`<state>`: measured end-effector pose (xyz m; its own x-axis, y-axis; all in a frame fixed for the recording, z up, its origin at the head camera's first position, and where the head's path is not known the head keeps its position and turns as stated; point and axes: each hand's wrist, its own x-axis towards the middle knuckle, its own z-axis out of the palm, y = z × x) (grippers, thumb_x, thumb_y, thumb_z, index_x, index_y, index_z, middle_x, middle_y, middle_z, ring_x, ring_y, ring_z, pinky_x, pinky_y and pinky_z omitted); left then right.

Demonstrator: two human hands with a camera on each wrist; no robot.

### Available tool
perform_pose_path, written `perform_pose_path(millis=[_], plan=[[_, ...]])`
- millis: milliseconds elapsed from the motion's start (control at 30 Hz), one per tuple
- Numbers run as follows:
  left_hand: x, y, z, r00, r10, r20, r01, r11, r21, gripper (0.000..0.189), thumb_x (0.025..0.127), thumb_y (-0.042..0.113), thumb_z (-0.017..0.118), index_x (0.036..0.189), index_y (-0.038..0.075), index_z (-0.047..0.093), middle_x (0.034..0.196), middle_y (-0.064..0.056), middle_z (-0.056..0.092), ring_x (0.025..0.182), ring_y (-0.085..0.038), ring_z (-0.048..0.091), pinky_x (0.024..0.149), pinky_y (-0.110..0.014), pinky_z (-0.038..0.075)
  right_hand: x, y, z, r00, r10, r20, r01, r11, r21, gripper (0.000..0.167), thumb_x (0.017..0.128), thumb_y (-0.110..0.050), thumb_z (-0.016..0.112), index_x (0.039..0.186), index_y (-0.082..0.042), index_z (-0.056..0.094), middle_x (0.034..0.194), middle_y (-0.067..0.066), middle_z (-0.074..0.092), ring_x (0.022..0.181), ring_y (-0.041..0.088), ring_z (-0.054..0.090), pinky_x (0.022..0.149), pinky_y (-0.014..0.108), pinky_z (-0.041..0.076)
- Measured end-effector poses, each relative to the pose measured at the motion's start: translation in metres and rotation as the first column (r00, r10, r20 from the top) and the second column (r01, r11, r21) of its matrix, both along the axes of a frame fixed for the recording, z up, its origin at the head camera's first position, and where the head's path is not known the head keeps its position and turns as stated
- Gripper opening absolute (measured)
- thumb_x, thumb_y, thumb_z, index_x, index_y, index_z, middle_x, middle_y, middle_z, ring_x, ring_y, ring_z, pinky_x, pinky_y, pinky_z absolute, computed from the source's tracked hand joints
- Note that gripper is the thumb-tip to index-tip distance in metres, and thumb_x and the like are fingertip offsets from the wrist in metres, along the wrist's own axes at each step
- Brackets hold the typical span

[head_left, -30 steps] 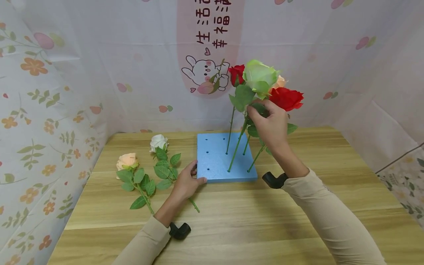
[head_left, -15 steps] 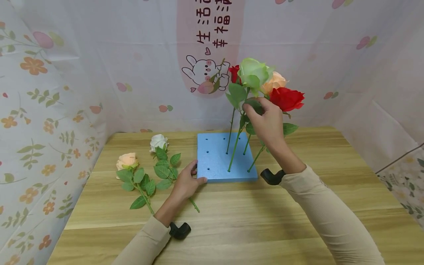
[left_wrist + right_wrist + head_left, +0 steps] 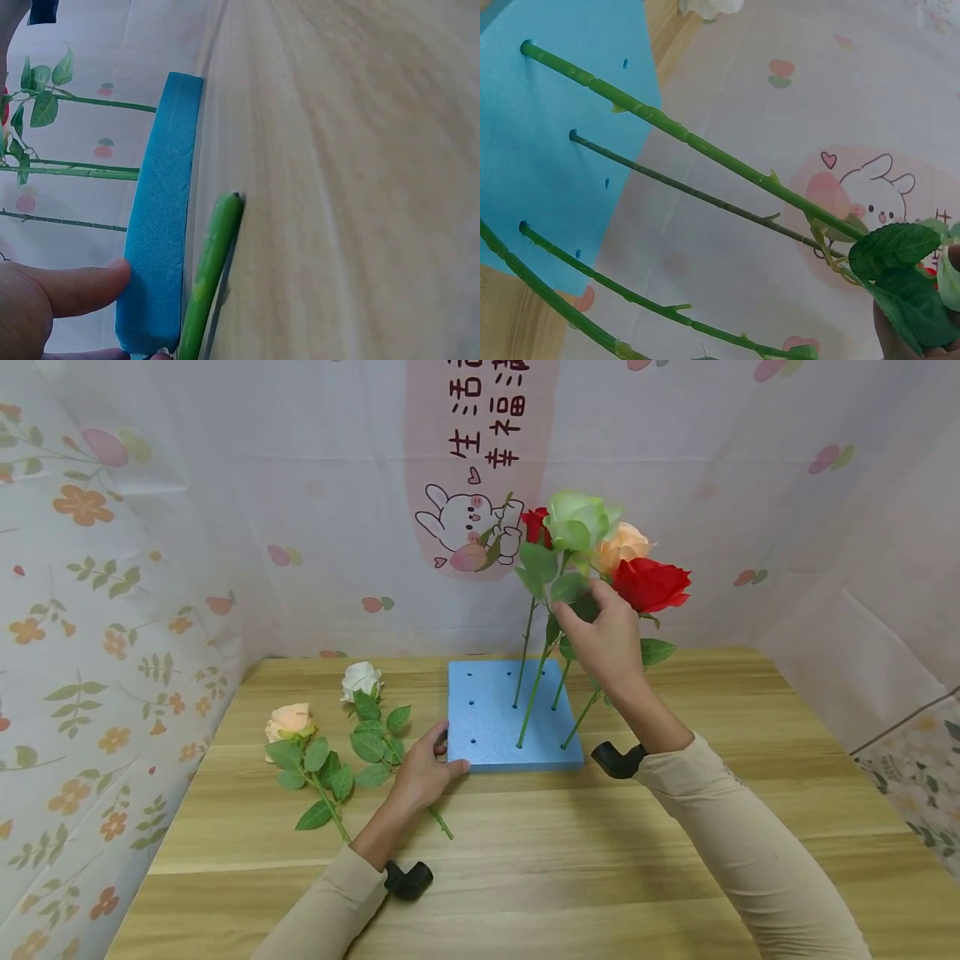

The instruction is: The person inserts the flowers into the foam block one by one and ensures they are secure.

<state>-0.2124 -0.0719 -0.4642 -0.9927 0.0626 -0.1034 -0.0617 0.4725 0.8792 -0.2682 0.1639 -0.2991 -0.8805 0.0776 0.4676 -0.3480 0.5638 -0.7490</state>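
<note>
A blue foam block (image 3: 487, 722) with small holes lies on the table, several artificial roses standing in it. My left hand (image 3: 420, 774) grips its near left corner, thumb on the front side (image 3: 154, 225). Up high, my right hand (image 3: 611, 635) pinches the green rose (image 3: 579, 521) by its upper stem among the leaves; leaves partly hide the fingertips. That rose's stem (image 3: 682, 135) runs down into a front-row hole and leans slightly right. Around it stand a large red rose (image 3: 651, 585), a peach rose (image 3: 624, 545) and a smaller red rose (image 3: 537, 525).
Left of the block, a white rose (image 3: 362, 682) and another peach rose (image 3: 289, 723) lie on the wooden table (image 3: 525, 877). The white rose's stem end (image 3: 217, 240) passes close beside the block. A printed cloth (image 3: 322, 510) hangs behind.
The green rose and my right hand have shifted slightly left, uncovering more of the standing peach rose. Over the last half second they barely move. My left hand stays on the block.
</note>
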Motion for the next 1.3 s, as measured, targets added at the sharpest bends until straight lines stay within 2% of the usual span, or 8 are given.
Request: perform_pose_path(millis=[133,300,400,633,767,1000,1133,1300], plan=[[-0.001,0.002,0.0,1.0,-0.003,0.005,0.003,1.0,0.0,0.075,0.085,0.015,0.074,0.15,0.008,0.038,0.128,-0.02,0.058,0.117,-0.031,0.054,0.09,-0.045,0.046,0.002,0.003,0.001,0.999,0.0,0.037,0.0,1.0,0.012,0.042,0.093,-0.026,0.063,0.128,-0.004,0.06,0.119,0.011,0.066,0.103,0.024,0.059,0.084,0.039,0.049],[-0.003,0.004,0.002,1.0,-0.011,0.007,0.011,1.0,-0.003,0.075,0.085,0.017,0.075,0.15,0.009,0.038,0.128,-0.02,0.058,0.117,-0.032,0.054,0.089,-0.045,0.046,0.01,0.007,0.005,0.997,-0.015,0.07,0.011,0.998,0.055,0.048,0.092,-0.029,0.061,0.132,-0.003,0.055,0.12,0.01,0.063,0.097,0.024,0.059,0.081,0.04,0.05],[-0.003,0.005,0.003,1.0,-0.009,0.001,0.009,1.0,-0.01,0.075,0.085,0.016,0.075,0.15,0.009,0.039,0.127,-0.02,0.058,0.117,-0.031,0.054,0.089,-0.045,0.046,0.014,0.009,0.009,0.999,-0.012,0.036,0.009,0.997,0.082,0.051,0.092,-0.028,0.061,0.134,-0.001,0.053,0.124,0.01,0.061,0.101,0.025,0.058,0.086,0.043,0.049],[-0.003,0.005,0.003,1.0,-0.003,-0.003,0.003,1.0,-0.016,0.075,0.084,0.016,0.075,0.15,0.008,0.039,0.127,-0.02,0.058,0.116,-0.031,0.054,0.089,-0.045,0.046,0.023,0.011,0.013,0.999,-0.004,-0.05,0.011,0.991,0.135,0.055,0.09,-0.022,0.064,0.138,0.001,0.05,0.138,0.013,0.054,0.12,0.031,0.052,0.1,0.048,0.044],[-0.001,0.005,0.002,1.0,-0.003,0.004,0.003,1.0,-0.017,0.076,0.084,0.017,0.076,0.15,0.009,0.039,0.129,-0.02,0.058,0.116,-0.032,0.055,0.089,-0.045,0.047,0.028,0.013,0.012,0.995,0.017,-0.102,-0.004,0.992,0.127,0.05,0.09,-0.017,0.065,0.135,0.001,0.053,0.135,0.013,0.057,0.123,0.03,0.053,0.101,0.047,0.045],[0.001,0.003,0.002,1.0,0.005,0.028,-0.005,1.0,0.017,0.075,0.083,0.015,0.075,0.149,0.008,0.039,0.137,-0.017,0.054,0.116,-0.031,0.053,0.088,-0.044,0.047,0.034,0.02,0.015,0.98,0.034,-0.194,-0.018,0.996,0.086,0.038,0.09,-0.009,0.065,0.125,0.003,0.061,0.124,0.015,0.064,0.115,0.03,0.06,0.099,0.04,0.047],[0.001,0.0,0.005,0.999,-0.003,0.051,0.0,0.998,0.059,0.074,0.084,0.013,0.073,0.15,0.007,0.038,0.141,-0.017,0.051,0.119,-0.031,0.053,0.091,-0.044,0.046,0.04,0.027,0.02,0.981,0.04,-0.189,-0.031,0.998,0.054,0.035,0.09,-0.007,0.066,0.123,0.003,0.062,0.12,0.017,0.065,0.113,0.029,0.062,0.099,0.033,0.047],[0.002,-0.002,0.01,0.997,-0.031,0.073,0.022,0.992,0.123,0.074,0.088,0.013,0.07,0.151,0.006,0.033,0.147,-0.02,0.044,0.124,-0.035,0.05,0.095,-0.046,0.045,0.048,0.037,0.022,0.991,0.034,-0.131,-0.032,0.999,0.018,0.035,0.092,-0.011,0.065,0.125,0.0,0.063,0.119,0.015,0.066,0.109,0.027,0.065,0.094,0.026,0.049]])
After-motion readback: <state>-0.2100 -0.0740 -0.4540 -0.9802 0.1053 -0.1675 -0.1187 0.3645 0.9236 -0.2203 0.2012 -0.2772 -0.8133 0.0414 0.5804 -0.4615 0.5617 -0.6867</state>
